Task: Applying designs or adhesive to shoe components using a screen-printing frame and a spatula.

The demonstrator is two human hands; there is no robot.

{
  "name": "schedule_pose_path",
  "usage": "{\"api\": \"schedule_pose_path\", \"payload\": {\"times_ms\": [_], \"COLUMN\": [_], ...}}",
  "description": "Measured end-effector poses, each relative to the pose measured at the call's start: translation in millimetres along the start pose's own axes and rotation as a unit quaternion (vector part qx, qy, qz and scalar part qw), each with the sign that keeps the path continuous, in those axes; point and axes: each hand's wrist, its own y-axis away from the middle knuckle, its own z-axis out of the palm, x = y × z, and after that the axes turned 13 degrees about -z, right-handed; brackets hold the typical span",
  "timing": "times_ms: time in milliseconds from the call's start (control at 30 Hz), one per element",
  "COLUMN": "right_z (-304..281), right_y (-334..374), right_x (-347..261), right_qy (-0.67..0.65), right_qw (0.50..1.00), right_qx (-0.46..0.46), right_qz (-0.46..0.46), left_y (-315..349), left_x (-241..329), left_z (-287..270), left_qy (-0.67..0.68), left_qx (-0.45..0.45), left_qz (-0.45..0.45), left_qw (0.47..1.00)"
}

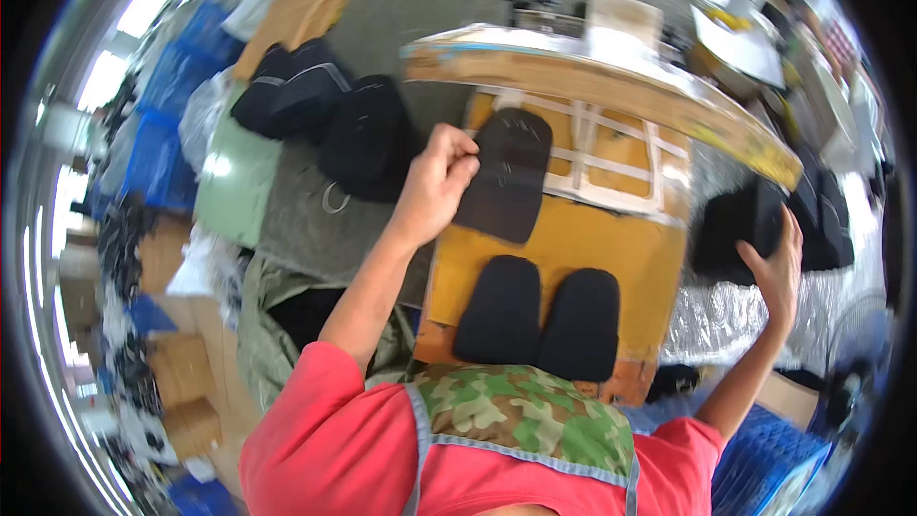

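My left hand (444, 177) is closed in a pinch on the left edge of a dark, flat panel (514, 182) with one rounded end and small pale marks. That panel lies over the yellow board (611, 244), partly across a white rectangular frame (616, 193). Two black rounded pads (499, 311) rest side by side on the board, close to my camouflage apron. Out to the right, my right hand (778, 268) touches the near side of a stack of black pieces (731, 229). Its thumb and fingers are spread apart; the fingertips are partly hard to make out.
A long wooden beam (592, 81) crosses behind the board. More black pieces (368, 134) are piled at the left on a grey and green surface. Shiny silver sheeting (726, 325) covers the right side. A blue crate (764, 459) stands low at the right.
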Motion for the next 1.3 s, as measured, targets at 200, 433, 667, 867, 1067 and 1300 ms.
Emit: {"api": "schedule_pose_path", "payload": {"times_ms": [200,433,667,867,1067,1300], "right_z": [-5,-32,25,27,22,44], "right_y": [-3,8,52,55,55,40], "right_x": [-2,-124,-202,-207,-214,-189], "right_qy": [0.009,-0.087,-0.167,-0.184,-0.179,-0.280], "right_qw": [1.000,0.984,0.937,0.940,0.949,0.927], "right_qx": [-0.010,-0.010,-0.204,-0.201,-0.185,-0.136], "right_qz": [0.021,-0.153,-0.229,-0.204,-0.184,-0.208], "left_y": [57,-22,-49,-41,-39,11], "left_x": [14,-10,-37,-45,-50,16], "left_z": [-107,-185,-152,-142,-136,-102], "left_qy": [0.041,-0.013,-0.256,-0.388,-0.427,-0.280], "left_qx": [0.056,0.105,0.163,0.270,0.290,0.257], "left_qz": [-0.009,0.031,-0.033,0.124,0.127,0.189], "left_qw": [0.998,0.994,0.952,0.872,0.847,0.905]}}
